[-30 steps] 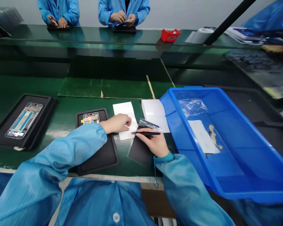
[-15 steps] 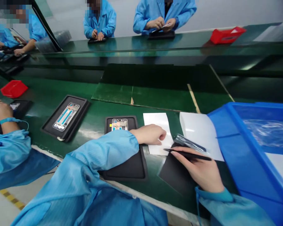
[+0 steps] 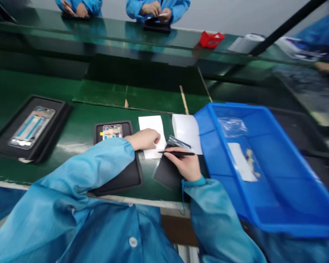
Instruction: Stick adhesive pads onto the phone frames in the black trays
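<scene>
My left hand [image 3: 145,139] rests with its fingers curled on a small white sheet [image 3: 152,126], next to a black tray [image 3: 126,175] that holds a phone frame [image 3: 112,131]. My right hand [image 3: 185,166] grips black tweezers [image 3: 178,153], whose tip points left toward the white sheet. This hand lies over a dark grey sheet [image 3: 164,171] with a peeled, shiny film strip [image 3: 178,142] at its top edge. A second white sheet [image 3: 188,128] lies just beyond.
A large blue bin [image 3: 285,212] at the right holds a plastic bag and a white sheet. Another black tray with a phone frame [image 3: 30,128] sits at the left on the green belt. Two people in blue coats work at the far bench, near a red tray [image 3: 212,39].
The view swung left and then back right. My hands hold nearly the same pose on the sheets; the tweezers still point left.
</scene>
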`<action>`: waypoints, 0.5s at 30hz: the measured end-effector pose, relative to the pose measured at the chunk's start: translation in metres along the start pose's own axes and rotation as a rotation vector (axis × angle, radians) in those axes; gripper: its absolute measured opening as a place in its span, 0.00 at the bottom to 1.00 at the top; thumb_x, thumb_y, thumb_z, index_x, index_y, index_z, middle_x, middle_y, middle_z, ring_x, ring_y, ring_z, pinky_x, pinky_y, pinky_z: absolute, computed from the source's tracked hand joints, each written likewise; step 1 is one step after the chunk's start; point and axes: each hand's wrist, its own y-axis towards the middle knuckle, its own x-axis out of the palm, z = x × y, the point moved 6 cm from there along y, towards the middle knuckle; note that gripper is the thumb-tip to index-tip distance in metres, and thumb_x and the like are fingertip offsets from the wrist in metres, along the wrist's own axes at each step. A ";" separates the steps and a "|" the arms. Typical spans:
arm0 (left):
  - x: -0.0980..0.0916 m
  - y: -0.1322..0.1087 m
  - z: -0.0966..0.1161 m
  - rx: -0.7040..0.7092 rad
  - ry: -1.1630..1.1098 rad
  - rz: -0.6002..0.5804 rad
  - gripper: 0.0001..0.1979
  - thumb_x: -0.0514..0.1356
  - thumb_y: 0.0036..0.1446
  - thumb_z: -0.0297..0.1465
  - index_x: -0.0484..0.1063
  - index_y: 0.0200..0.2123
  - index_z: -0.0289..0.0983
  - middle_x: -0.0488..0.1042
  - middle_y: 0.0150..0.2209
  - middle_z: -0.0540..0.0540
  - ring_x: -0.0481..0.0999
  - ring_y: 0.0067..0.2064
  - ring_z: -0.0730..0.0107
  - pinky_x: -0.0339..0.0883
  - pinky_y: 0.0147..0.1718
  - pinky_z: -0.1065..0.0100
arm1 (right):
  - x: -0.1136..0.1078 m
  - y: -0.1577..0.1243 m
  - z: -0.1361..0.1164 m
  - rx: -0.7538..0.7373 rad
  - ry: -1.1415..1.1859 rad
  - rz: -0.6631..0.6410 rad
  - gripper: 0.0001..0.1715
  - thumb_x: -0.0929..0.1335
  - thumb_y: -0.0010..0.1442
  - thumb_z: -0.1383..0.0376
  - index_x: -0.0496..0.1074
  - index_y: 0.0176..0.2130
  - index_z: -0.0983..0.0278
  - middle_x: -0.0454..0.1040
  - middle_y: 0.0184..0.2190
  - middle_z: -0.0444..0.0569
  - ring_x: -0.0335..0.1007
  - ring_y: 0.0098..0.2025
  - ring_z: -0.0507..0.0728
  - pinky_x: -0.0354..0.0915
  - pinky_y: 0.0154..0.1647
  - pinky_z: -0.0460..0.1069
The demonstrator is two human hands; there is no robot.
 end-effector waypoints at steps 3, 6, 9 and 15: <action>0.003 0.001 -0.002 0.015 -0.018 0.022 0.06 0.62 0.51 0.26 0.75 0.35 0.35 0.76 0.37 0.44 0.74 0.40 0.61 0.61 0.35 0.67 | 0.001 -0.001 0.002 0.033 0.021 0.003 0.09 0.75 0.56 0.57 0.81 0.35 0.60 0.82 0.35 0.48 0.78 0.38 0.61 0.73 0.46 0.56; 0.005 0.001 -0.003 -0.002 -0.025 0.018 0.07 0.63 0.50 0.26 0.75 0.35 0.35 0.76 0.36 0.44 0.74 0.40 0.61 0.61 0.34 0.67 | -0.002 -0.002 0.002 0.045 0.049 0.030 0.09 0.76 0.55 0.58 0.81 0.34 0.60 0.82 0.34 0.49 0.78 0.37 0.61 0.73 0.46 0.56; 0.003 -0.002 -0.002 -0.026 -0.034 0.032 0.07 0.63 0.50 0.25 0.76 0.36 0.35 0.77 0.37 0.44 0.75 0.40 0.62 0.62 0.34 0.68 | -0.008 -0.003 -0.003 0.059 0.100 0.056 0.09 0.76 0.53 0.58 0.80 0.33 0.61 0.82 0.33 0.49 0.79 0.37 0.61 0.74 0.45 0.56; -0.021 -0.038 0.009 0.033 -0.182 0.203 0.09 0.59 0.60 0.29 0.75 0.43 0.35 0.77 0.43 0.44 0.75 0.44 0.65 0.64 0.44 0.67 | -0.017 -0.009 -0.033 0.065 0.162 0.105 0.09 0.77 0.53 0.61 0.79 0.34 0.62 0.82 0.33 0.50 0.79 0.36 0.60 0.75 0.43 0.56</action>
